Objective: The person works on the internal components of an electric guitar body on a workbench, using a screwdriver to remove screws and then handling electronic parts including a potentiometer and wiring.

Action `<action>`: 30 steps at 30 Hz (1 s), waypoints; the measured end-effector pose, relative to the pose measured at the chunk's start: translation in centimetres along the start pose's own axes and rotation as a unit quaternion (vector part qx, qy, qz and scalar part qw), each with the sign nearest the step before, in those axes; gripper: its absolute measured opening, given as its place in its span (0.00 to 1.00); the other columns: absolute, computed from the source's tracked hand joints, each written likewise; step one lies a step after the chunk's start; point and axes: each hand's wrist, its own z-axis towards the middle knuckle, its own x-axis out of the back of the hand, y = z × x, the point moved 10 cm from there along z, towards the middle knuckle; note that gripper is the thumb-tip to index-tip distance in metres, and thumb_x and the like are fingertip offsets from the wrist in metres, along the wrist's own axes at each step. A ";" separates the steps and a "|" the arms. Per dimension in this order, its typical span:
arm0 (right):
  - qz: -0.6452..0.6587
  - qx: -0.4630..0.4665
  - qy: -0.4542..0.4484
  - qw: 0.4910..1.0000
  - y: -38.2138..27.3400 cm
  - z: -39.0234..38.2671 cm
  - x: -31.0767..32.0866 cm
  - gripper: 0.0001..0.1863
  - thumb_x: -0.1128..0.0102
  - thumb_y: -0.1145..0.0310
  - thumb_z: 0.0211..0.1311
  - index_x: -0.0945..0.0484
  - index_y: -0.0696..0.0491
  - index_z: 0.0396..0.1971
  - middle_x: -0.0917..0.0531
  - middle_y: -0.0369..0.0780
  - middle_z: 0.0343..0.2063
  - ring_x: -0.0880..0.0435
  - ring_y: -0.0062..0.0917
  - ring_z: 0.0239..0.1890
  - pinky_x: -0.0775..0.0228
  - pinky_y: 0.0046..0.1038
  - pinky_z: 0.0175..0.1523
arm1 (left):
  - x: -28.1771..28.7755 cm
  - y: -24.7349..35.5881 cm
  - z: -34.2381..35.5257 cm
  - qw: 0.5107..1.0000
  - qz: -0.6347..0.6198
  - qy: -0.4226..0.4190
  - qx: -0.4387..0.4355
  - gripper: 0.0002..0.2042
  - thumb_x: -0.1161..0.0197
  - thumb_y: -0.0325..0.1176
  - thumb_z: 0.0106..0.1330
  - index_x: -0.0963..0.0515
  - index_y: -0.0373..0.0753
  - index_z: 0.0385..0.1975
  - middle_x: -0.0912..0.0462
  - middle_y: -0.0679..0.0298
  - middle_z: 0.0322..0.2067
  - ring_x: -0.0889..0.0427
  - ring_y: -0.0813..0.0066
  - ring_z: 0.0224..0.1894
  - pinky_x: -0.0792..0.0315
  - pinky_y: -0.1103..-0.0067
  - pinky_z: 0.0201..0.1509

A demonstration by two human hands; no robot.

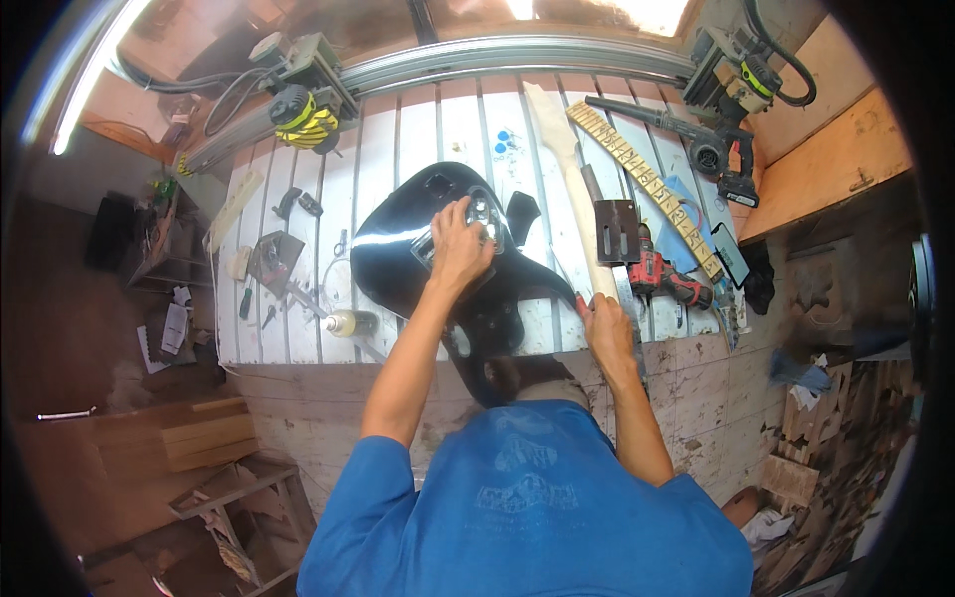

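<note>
A glossy black guitar body point(393, 269) lies on the white slatted workbench point(428, 114), its lower horn near the front edge. My left hand point(463, 247) is over it, fingers bent down on a clear and silver part point(484, 206) whose kind I cannot make out. Near the bench's front edge, to the right of the body, my right hand point(609, 333) is closed around a small red-handled tool point(581, 305); the rest of that tool is hidden or too small to tell. A small black plate point(522, 211) lies just right of the clear part.
Right of the body lie a pale guitar neck point(567, 164), a yellow ruler point(642, 174), a red drill point(662, 274), a black blower point(701, 149) and a phone point(729, 256). At left are a glue bottle point(351, 323) and a clear bag point(276, 261). A metal rail point(517, 62) spans the back.
</note>
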 end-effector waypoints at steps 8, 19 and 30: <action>0.174 0.061 -0.004 0.983 -4.2 4.9 1.6 0.09 0.33 0.68 0.68 0.20 0.58 0.37 0.16 0.51 0.34 0.16 0.51 0.40 0.26 0.49 0.47 | -0.2 -0.8 1.3 0.992 -0.058 -0.110 -0.010 0.10 0.35 0.28 0.56 0.13 0.35 0.37 0.33 0.45 0.71 0.40 0.42 0.76 0.39 0.49 0.76; 0.268 0.143 -0.089 0.949 -10.8 10.6 -4.3 0.18 0.29 0.70 0.65 0.23 0.57 0.51 0.21 0.47 0.48 0.17 0.48 0.49 0.24 0.43 0.54 | 0.5 -0.1 2.5 0.988 -0.047 -0.147 -0.026 0.07 0.28 0.28 0.62 0.16 0.34 0.35 0.29 0.48 0.68 0.36 0.42 0.74 0.38 0.55 0.76; 0.265 0.198 -0.036 0.943 -13.1 12.9 -3.5 0.23 0.24 0.67 0.58 0.19 0.55 0.52 0.25 0.51 0.58 0.25 0.49 0.62 0.28 0.46 0.64 | 0.4 -3.9 3.3 0.987 -0.111 -0.050 0.106 0.03 0.40 0.26 0.72 0.23 0.33 0.36 0.29 0.46 0.62 0.32 0.43 0.67 0.38 0.57 0.73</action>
